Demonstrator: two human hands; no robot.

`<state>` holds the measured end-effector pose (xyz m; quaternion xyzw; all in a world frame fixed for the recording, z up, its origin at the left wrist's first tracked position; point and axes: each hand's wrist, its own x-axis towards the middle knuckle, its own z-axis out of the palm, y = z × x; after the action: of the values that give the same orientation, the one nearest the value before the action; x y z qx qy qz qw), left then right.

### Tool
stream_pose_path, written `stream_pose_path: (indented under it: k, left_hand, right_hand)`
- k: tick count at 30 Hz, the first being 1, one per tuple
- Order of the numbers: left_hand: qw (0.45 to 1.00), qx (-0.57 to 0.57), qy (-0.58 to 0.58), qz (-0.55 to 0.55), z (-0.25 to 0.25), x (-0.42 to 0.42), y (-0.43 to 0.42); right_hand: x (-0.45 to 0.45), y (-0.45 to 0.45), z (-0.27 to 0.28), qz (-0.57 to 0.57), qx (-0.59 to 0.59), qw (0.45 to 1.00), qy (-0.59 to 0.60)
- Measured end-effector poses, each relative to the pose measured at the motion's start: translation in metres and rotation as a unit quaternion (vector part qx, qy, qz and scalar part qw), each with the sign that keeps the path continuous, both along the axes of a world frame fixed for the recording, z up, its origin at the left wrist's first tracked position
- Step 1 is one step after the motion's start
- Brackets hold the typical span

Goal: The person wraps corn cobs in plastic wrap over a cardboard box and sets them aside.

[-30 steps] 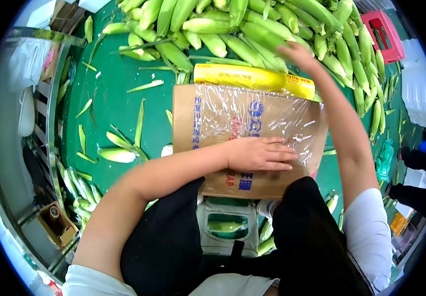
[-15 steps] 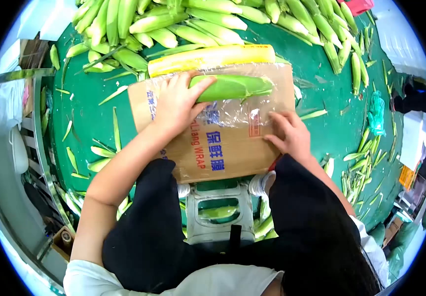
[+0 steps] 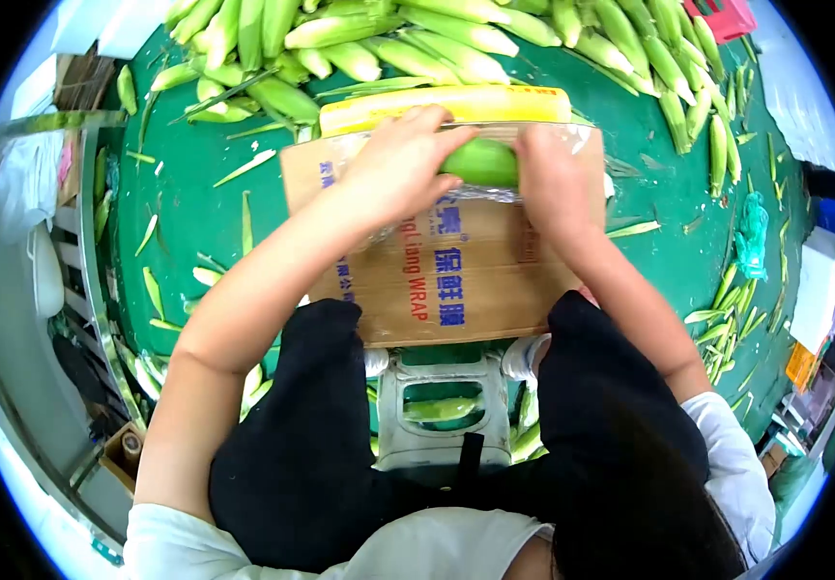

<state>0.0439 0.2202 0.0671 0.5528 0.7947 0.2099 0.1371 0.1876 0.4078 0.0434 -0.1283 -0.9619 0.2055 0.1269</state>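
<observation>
A green ear of corn in its husk [image 3: 483, 162] lies across the top of a flat cardboard box [image 3: 495, 309] on my lap. My left hand [image 3: 408, 159] is closed around its left end. My right hand [image 3: 555, 184], slightly blurred, curls over the right end with its fingertips mostly hidden. Clear plastic wrap [image 3: 490, 193] runs along the near side of the ear, bunched below it. Just beyond the box's far edge sits a yellow roll of cling film [image 3: 514, 101].
A heap of corn ears [image 3: 417, 48] covers the far side of the green floor [image 3: 186, 184]. Husk scraps [image 3: 727, 324] and a teal plastic bag [image 3: 752, 237] lie at right. A grey stool [image 3: 442, 425] shows between my legs; a red crate [image 3: 727, 17] stands far right.
My right hand has moved up from the box's right side to the ear's right end. The wrap that lay spread over the box is now drawn up around the ear.
</observation>
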Motion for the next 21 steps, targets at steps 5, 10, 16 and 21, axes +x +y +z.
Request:
stream_pose_path:
  k: [5, 10, 16, 21]
  left_hand:
    - [0.966, 0.228, 0.121, -0.005, -0.032, 0.018, -0.053]
    - [0.983, 0.064, 0.088, 0.148, -0.029, 0.045, -0.128]
    - [0.992, 0.115, 0.045, 0.038, -0.038, 0.015, -0.150]
    - [0.976, 0.132, -0.156, 0.080, 0.005, 0.016, -0.129]
  right_hand:
    - [0.013, -0.029, -0.017, 0.090, 0.033, 0.994, 0.058]
    - [0.005, -0.023, -0.012, 0.127, 0.009, 0.992, -0.025]
    - [0.012, -0.005, -0.019, 0.162, -0.013, 0.986, -0.026]
    - [0.065, 0.008, 0.007, 0.254, -0.057, 0.957, -0.129]
